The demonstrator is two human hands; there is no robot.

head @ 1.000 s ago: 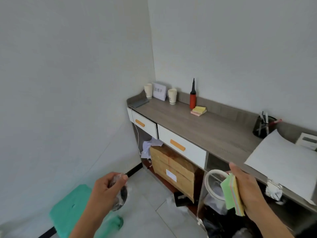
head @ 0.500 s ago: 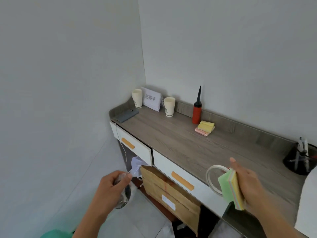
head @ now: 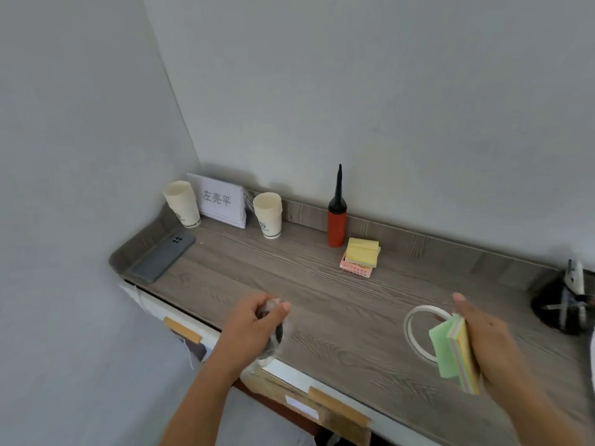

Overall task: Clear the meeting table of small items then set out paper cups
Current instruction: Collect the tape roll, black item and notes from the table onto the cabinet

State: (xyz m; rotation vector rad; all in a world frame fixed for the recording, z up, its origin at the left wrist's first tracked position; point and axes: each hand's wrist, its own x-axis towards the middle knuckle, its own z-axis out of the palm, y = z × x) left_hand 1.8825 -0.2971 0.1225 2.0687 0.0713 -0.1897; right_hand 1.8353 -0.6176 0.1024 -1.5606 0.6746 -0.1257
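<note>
My left hand (head: 254, 329) grips a small clear plastic-wrapped dark object (head: 276, 336) above the front edge of a grey wooden sideboard (head: 289, 278). My right hand (head: 492, 342) holds a stack of coloured sticky notes (head: 454, 355) and a white tape ring (head: 418, 333) over the sideboard's right part. Two stacks of paper cups stand at the back left: one (head: 182, 202) in the corner, one (head: 269, 214) right of a name card (head: 220, 201).
A grey phone (head: 164, 255) lies at the left end. A red and black hand pump (head: 337, 217) stands by the back rim, beside yellow and pink sticky notes (head: 360, 257). A black pen holder (head: 563, 304) sits far right. White drawers with orange handles (head: 182, 329) are below.
The view has closed in on the sideboard. Both hands, still holding their items, now hover over the top instead of in front of it.
</note>
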